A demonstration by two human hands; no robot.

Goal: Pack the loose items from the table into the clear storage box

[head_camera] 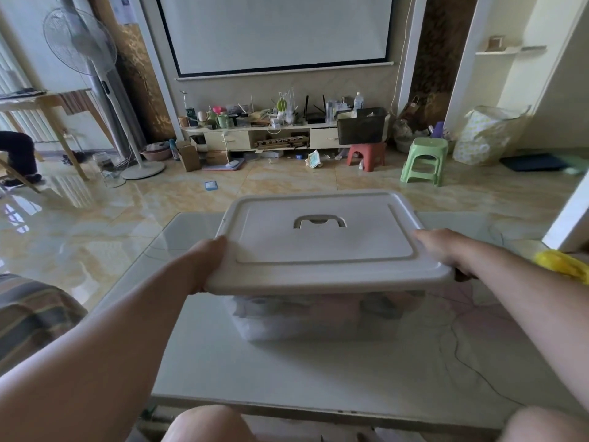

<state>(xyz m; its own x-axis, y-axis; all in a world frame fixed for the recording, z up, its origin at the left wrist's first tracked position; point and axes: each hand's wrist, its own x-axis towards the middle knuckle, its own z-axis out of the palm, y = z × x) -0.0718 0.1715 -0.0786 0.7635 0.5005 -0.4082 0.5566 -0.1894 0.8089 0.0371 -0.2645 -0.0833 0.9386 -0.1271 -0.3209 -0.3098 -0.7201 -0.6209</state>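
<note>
A white lid with a grey handle recess is held level above the clear storage box, which stands on the table. My left hand grips the lid's left edge, thumb on top. My right hand grips the right edge, its fingers under the rim. The lid hides most of the box; through its clear wall I make out pale, blurred items inside.
A yellow object lies at the table's right edge. Beyond the table are a tiled floor, a green stool, a red stool and a cluttered TV cabinet. A striped cushion sits at my left.
</note>
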